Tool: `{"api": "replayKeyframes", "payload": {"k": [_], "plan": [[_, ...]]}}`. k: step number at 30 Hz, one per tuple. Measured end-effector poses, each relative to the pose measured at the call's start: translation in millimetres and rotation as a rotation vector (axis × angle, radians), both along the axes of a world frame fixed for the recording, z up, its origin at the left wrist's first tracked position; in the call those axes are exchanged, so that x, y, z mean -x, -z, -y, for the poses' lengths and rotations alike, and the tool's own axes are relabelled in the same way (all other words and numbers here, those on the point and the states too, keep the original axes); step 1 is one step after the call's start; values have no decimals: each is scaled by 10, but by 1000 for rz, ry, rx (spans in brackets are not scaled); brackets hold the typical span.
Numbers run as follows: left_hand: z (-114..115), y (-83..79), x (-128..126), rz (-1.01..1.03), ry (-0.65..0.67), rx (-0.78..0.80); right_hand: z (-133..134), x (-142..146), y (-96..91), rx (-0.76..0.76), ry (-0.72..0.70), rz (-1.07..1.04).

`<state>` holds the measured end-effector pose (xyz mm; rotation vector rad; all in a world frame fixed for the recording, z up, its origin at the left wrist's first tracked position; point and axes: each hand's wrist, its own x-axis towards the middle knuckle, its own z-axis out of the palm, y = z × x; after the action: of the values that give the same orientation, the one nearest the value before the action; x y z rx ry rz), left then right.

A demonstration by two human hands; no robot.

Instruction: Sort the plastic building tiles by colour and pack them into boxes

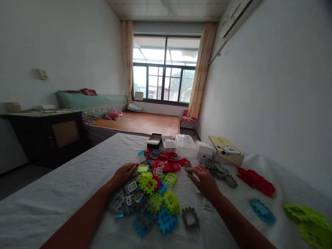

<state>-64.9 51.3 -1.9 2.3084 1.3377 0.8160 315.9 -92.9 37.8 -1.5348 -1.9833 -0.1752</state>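
Observation:
A mixed pile of toothed plastic building pieces in red, lime green (pixel 147 185), blue (pixel 167 220) and grey lies in front of me, with small white window-shaped pieces (pixel 132 186) among them. My left hand (pixel 126 173) rests palm down at the pile's left edge, fingers stretched over the pieces and holding nothing visible. Right of the pile, my right hand (pixel 203 178) has its thumb and forefinger at a small grey building piece (pixel 188 168), seemingly pinching it. A square grey frame piece (pixel 190 218) lies nearer to me.
Along the right lie separate groups of grey (pixel 219 171), red (pixel 256 181), blue (pixel 261 210) and lime pieces (pixel 311 221). Behind the pile stand a black box (pixel 154 141), a clear plastic tub (pixel 185 145), a white box (pixel 204 149) and a yellow carton (pixel 225 150).

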Motion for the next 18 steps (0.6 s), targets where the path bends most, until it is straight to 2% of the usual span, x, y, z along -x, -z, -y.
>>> {"api": "replayKeyframes", "payload": {"k": [5,7,9,11,13,16,18], "plan": [[10,-11,-6,-13,-2,-12,-119,-759,36,-115,387,122],[15,-12,-9,-24,-2,-24,-151,-918,91,-152,476,141],[19,-12,-11,-31,2,-34,-176,-923,110,-185,481,137],[23,-11,-13,-34,-4,-40,-185,-785,75,-187,389,104],[30,-11,-16,-37,-17,-43,-165,-547,9,-138,227,61],[37,-12,-19,-39,-23,-38,-79,-123,-46,26,-57,17],[40,-13,-23,-41,-17,-31,-21,134,-12,143,-193,8]]}}
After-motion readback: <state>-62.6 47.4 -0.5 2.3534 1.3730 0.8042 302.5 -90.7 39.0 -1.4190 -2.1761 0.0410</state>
